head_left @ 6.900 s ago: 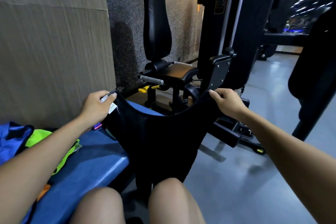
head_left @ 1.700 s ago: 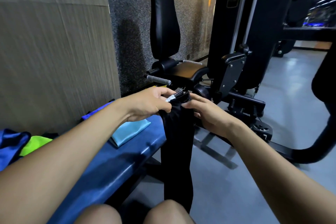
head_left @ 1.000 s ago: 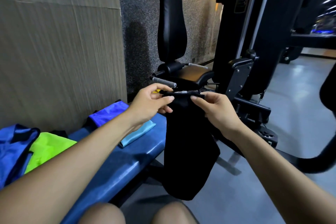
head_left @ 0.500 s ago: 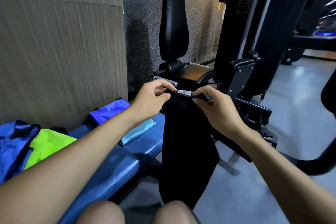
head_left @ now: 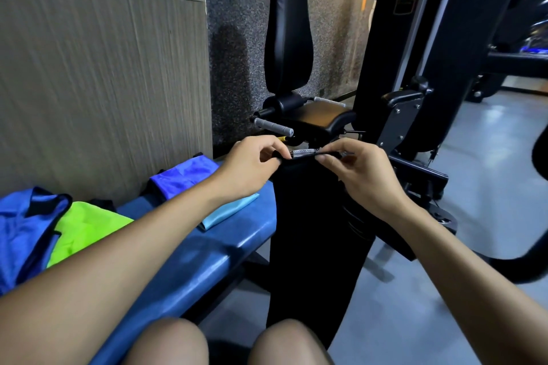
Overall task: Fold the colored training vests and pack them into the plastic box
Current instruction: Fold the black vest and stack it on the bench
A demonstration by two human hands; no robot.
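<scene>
The narrow, folded black fabric training vest [head_left: 311,234] is pinched at its top edge by the left hand [head_left: 252,169] and the right hand [head_left: 360,176] — close together — and hangs lengthwise straight down before the knees, just right of the blue padded table [head_left: 189,270].

A blue padded bench [head_left: 189,270] runs along the lower left; a black gym machine [head_left: 415,68], its upright backrest [head_left: 289,24] at top centre, stands on grey floor [head_left: 489,187].
</scene>
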